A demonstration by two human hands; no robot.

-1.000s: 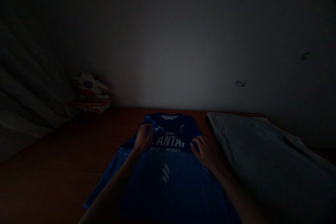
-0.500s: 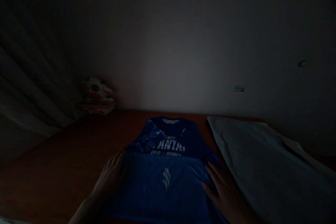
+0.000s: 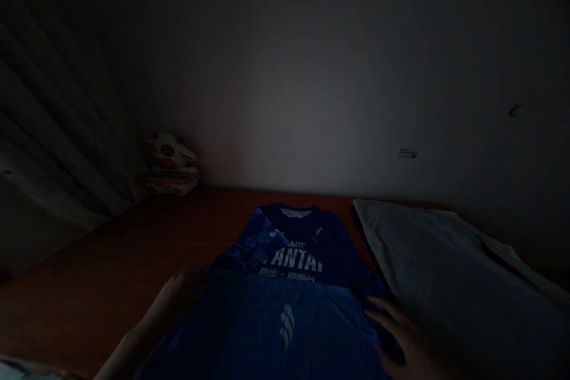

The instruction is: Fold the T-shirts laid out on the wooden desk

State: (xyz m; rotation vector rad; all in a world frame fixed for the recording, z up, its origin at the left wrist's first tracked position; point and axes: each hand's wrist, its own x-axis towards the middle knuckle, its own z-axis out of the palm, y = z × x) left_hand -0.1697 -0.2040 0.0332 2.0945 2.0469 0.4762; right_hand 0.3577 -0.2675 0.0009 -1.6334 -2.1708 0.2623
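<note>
A blue sports shirt with white lettering lies flat on a reddish-brown surface in dim light, its collar toward the wall. My left hand rests at the shirt's left edge, fingers stretched out and partly blurred. At the lower right edge of the shirt my right hand lies flat, fingers extended toward the cloth. Neither hand visibly grips the fabric.
A pale grey pillow or folded cloth lies right of the shirt. A small red and white plush toy sits on a stack in the far left corner by a curtain. A plain wall stands behind.
Both hands have drawn back from the shirt's chest to its lower side edges, sliding toward me. The view has tilted slightly, so the shirt sits lower in the picture.
</note>
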